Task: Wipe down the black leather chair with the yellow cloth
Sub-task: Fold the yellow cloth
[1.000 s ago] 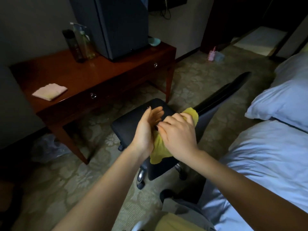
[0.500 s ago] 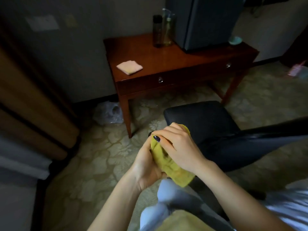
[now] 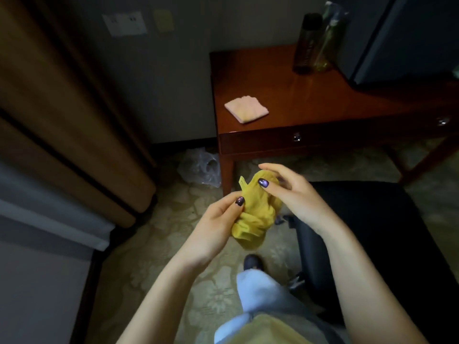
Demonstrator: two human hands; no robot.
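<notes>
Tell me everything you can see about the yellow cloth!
The yellow cloth is a soft, mustard-yellow rag, looking like thin fabric, scrunched into a wrinkled bundle. A small corner sticks up at its top left. It hangs in the air over the carpet, left of the black chair seat, not touching it. The left hand pinches its lower side with the thumb, and the right hand pinches its top.
</notes>
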